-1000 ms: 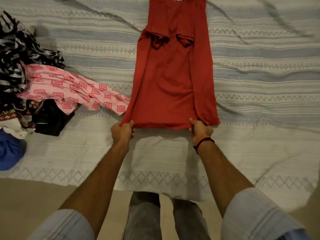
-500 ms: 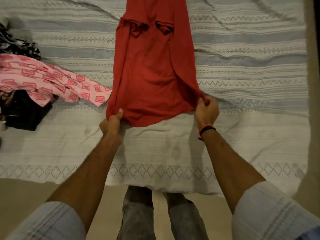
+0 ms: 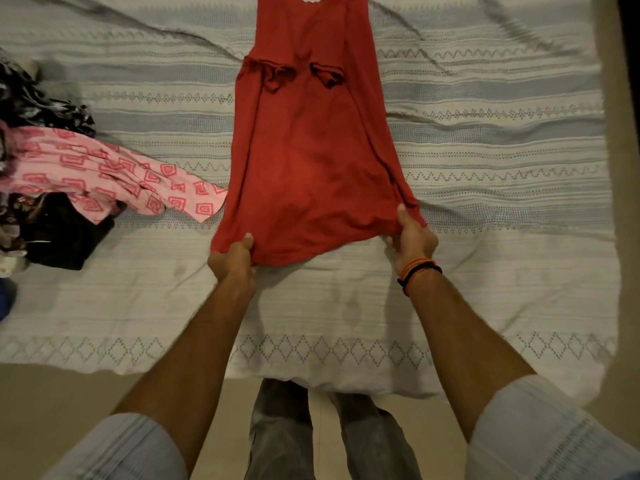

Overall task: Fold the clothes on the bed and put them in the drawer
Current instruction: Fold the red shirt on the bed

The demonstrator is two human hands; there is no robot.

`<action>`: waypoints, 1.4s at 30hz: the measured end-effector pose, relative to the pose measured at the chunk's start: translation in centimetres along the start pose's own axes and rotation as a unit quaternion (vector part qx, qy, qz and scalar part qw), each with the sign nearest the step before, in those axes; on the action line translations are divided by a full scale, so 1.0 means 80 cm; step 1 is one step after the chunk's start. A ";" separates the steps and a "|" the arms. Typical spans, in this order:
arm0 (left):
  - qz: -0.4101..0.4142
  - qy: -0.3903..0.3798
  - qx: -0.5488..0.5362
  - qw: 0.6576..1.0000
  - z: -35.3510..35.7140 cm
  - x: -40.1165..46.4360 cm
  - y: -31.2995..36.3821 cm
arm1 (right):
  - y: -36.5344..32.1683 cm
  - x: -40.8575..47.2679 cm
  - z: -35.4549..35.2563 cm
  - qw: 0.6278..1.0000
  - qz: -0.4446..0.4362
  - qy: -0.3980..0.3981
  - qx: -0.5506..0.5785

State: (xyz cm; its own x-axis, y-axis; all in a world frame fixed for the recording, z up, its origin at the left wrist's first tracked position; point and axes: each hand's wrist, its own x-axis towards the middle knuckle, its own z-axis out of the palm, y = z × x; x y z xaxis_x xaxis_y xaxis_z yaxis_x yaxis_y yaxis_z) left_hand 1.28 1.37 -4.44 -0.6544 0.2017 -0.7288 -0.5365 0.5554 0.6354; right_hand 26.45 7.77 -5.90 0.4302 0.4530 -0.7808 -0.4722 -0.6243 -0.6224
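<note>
At the bottom of the frame you are standing at the edge of the bed (image 3: 485, 306), both arms reaching forward over the patterned cover. Your left hand (image 3: 232, 259) is gripping the lower left corner of the red garment (image 3: 311, 150), the thumb lying on top of the cloth and the fingers curled under it. Your right hand (image 3: 412, 237), the one with the wrist bands (image 3: 417, 270), is pinching the lower right corner in the same way, a little higher in the frame, so the hem is running at a slant.

To do this step well, I think you are needing to bring the two corners level first, then pull lightly toward yourself so the cloth is lying flat. After that, lift the hem and carry it up toward the neckline, keeping the side edges in line.

The garment is lying in the centre of the frame, stretching up to the top edge, with its sleeves already turned inward. At the middle left, the pink patterned cloth (image 3: 104, 171) is almost touching the red one, so be careful not to catch it. Behind it, at the left edge, more dark clothes (image 3: 59, 233) are waiting in a heap. The drawer is not showing anywhere.
</note>
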 end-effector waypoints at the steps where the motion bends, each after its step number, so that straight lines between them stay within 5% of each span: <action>1: -0.004 0.009 0.013 1.000 0.000 0.002 -0.004 | 0.001 0.002 -0.003 1.000 0.008 0.000 -0.007; 6: -0.051 0.015 0.023 0.998 -0.004 0.010 -0.007 | -0.002 0.008 -0.016 0.999 0.016 0.026 -0.034; 8: -0.033 0.073 0.116 0.990 -0.006 0.011 -0.004 | -0.005 0.009 -0.017 0.999 -0.012 0.032 -0.034; 12: 0.234 0.111 0.339 0.904 0.007 -0.028 -0.009 | -0.016 0.004 -0.014 1.000 -0.007 -0.001 0.010; 15: 0.443 -0.087 0.373 0.811 0.034 -0.044 -0.033 | -0.021 -0.001 -0.011 0.997 0.035 -0.051 0.049; 19: 0.488 -0.265 0.454 0.696 0.087 -0.072 -0.067 | -0.019 0.000 -0.014 0.995 0.045 -0.073 0.058; 23: 0.556 -0.190 0.540 0.603 0.142 -0.098 -0.095 | -0.019 0.010 -0.020 0.983 0.051 -0.146 0.094; 27: 0.629 -0.117 0.514 0.571 0.169 -0.090 -0.101 | -0.018 0.014 -0.029 0.986 0.058 -0.143 0.054; 30: 0.652 -0.128 0.536 0.521 0.162 -0.079 -0.099 | -0.020 0.021 -0.033 0.996 0.039 -0.078 0.000; 34: 0.664 -0.183 0.578 0.439 0.144 -0.065 -0.101 | -0.030 0.027 -0.031 0.996 0.004 -0.058 0.070; 39: 0.644 -0.247 0.566 0.452 0.138 -0.071 -0.105 | -0.038 0.022 -0.023 0.991 -0.125 0.042 0.021; 42: 0.644 -0.250 0.586 0.424 0.132 -0.072 -0.109 | -0.032 0.022 -0.020 0.983 -0.158 0.088 -0.026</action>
State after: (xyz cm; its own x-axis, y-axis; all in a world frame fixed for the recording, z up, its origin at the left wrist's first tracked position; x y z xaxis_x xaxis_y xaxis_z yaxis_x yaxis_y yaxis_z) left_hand 15.34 3.91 -8.48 0.3488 0.9297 -0.1188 0.9189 -0.3143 0.2384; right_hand 29.64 9.17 -5.56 0.6778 0.5151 -0.5247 -0.2551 -0.5045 -0.8249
